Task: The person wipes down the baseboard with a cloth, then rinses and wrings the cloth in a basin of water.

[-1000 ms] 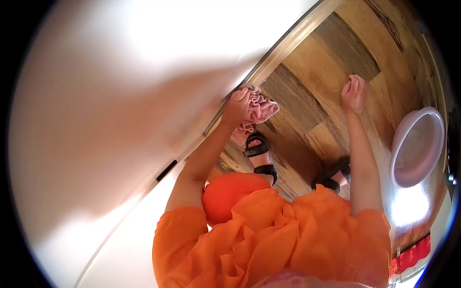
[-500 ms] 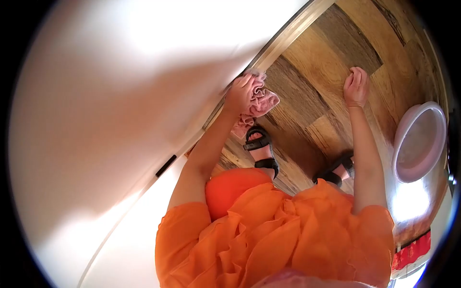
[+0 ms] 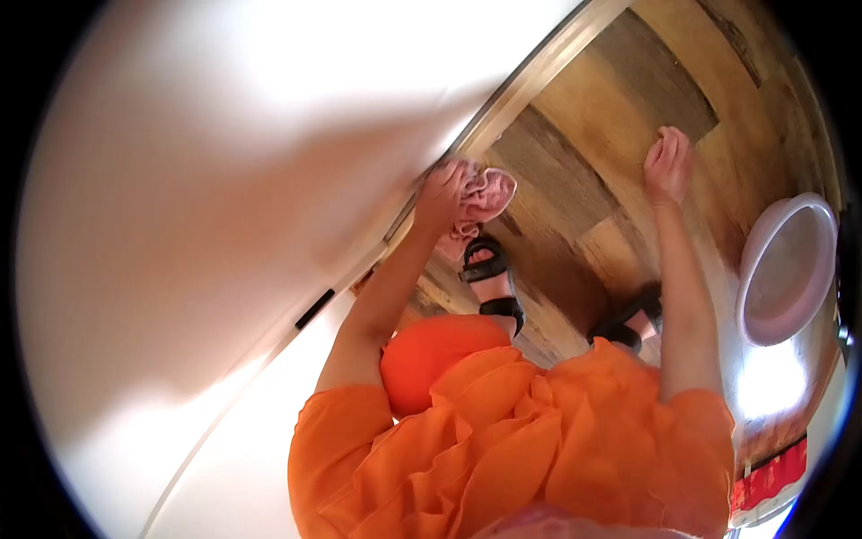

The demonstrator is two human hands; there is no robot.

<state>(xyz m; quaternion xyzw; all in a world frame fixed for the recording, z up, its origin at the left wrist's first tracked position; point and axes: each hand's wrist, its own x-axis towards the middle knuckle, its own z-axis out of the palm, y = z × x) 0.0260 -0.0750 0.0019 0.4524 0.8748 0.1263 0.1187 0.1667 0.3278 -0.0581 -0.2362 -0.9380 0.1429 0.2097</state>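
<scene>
The left hand (image 3: 438,196) is closed over a crumpled pink terry cloth (image 3: 486,195), its fingers bent over the folds at the foot of a large, smooth white panel (image 3: 224,207). The cloth bunches out to the right of the fingers, and a lower fold hangs near the strapped black sandal (image 3: 483,268) on one foot. The right hand (image 3: 669,169) is well apart from the cloth, over the floor, with its fingers drawn together in a loose, narrow curl; whether it touches the boards cannot be told.

On the left, the white panel takes up much of the view, bright at the top and shadowed across the middle, with a short black rectangular piece (image 3: 315,308) at its lower edge. A pale wooden strip (image 3: 539,74) runs along the panel's foot beyond the left hand. To its right lies the wood-plank floor (image 3: 561,184) in mixed light and dark browns, where the second black sandal (image 3: 620,334) also rests. At the far right are a round, pale lilac plastic basin (image 3: 787,269), a patch of glare just beside it, and a patterned red item (image 3: 770,476) below. The person wears a ruffled orange top (image 3: 512,440).
</scene>
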